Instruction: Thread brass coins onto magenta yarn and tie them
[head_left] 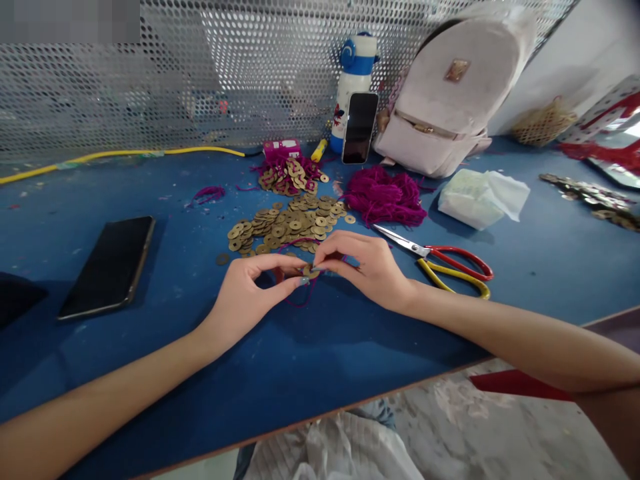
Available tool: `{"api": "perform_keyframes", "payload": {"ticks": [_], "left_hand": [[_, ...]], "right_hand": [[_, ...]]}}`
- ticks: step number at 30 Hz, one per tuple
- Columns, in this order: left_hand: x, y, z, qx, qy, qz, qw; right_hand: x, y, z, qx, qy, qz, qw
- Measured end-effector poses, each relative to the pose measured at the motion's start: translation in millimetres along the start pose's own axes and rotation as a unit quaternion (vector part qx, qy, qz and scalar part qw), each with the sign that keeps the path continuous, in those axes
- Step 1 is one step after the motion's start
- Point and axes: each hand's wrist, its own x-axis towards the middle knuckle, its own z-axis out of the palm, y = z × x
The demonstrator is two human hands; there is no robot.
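Between my two hands is a brass coin (pixel 309 272) with purple yarn (pixel 300 305) hanging below it. My left hand (pixel 253 287) pinches the coin from the left with thumb and forefinger. From the right, the fingertips of my right hand (pixel 367 267) are closed at the coin's edge, and purple yarn shows beside them. Exactly what those right fingertips grip is too small to make out. Just beyond my hands lies a loose heap of holed brass coins (pixel 287 225). Behind it sits a pile of coins tied with purple yarn (pixel 290 175).
Scissors (pixel 425 251) lie right of my right hand, near a purple yarn bundle (pixel 385 195) and a tissue pack (pixel 475 199). A phone (pixel 113 267) lies at left. Another phone (pixel 360 127) leans on a bottle (pixel 353 80) by a backpack (pixel 450 93). The blue table (pixel 350 367) ends near me.
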Motion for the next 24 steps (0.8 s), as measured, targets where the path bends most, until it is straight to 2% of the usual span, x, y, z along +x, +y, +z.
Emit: {"api": "perform_keyframes", "payload": {"ticks": [6,15,21,24], "left_hand": [[0.3,3.0,0.0,0.017,0.008,0.015,1.000],[-0.6,-0.5,-0.7,0.009,0.025,0.012,1.000],[-0.4,-1.7,-1.5,0.014,0.049,0.009,0.999],[-0.3,-2.9,-2.3,0.026,0.054,0.014,0.998]], "right_hand": [[1.1,1.0,1.0,0.059,-0.005,0.062,0.996],[0.3,0.8,0.7,0.047,-0.009,0.053,0.997],[0.8,0.4,-2.8,0.009,0.001,0.018,1.000],[2.1,-1.3,-5.3,0.063,0.009,0.037,0.997]]}}
